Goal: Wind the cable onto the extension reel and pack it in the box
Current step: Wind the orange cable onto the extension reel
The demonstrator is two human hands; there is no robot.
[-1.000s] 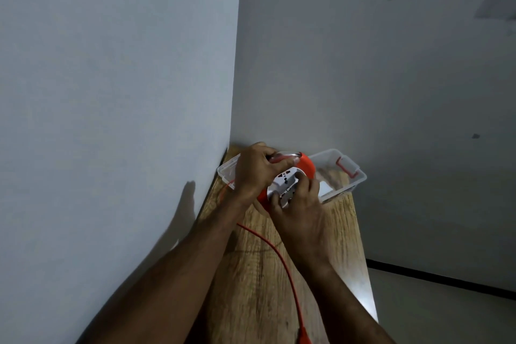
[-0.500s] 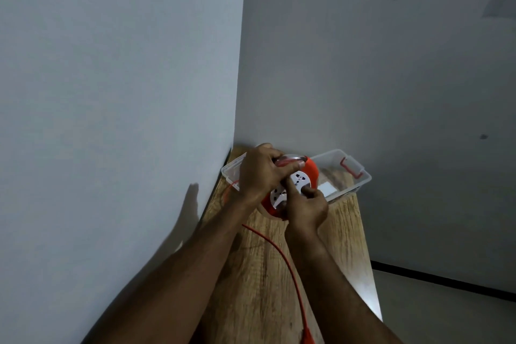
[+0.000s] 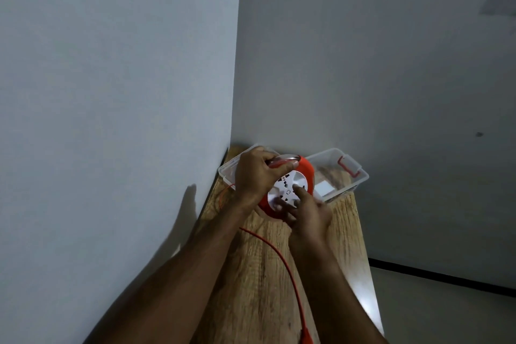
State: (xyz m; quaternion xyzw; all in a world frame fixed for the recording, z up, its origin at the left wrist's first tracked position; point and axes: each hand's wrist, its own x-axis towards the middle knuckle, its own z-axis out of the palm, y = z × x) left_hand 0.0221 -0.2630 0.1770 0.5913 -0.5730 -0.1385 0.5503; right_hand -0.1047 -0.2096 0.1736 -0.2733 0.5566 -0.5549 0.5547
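The round orange extension reel with a white socket face (image 3: 290, 190) is held above the narrow wood-grain bench (image 3: 268, 274), in front of the clear plastic box with red latches (image 3: 335, 170); the left hand (image 3: 258, 173) grips the reel's top handle, fingers curled round it; the right hand (image 3: 307, 212) lies on the white face, fingers extended and touching it; the thin orange cable (image 3: 282, 257) trails from the reel along the bench towards the viewer; the box stands at the far end against the wall.

Grained wood table (image 3: 259, 288); clear glossy plastic box (image 3: 360, 177).
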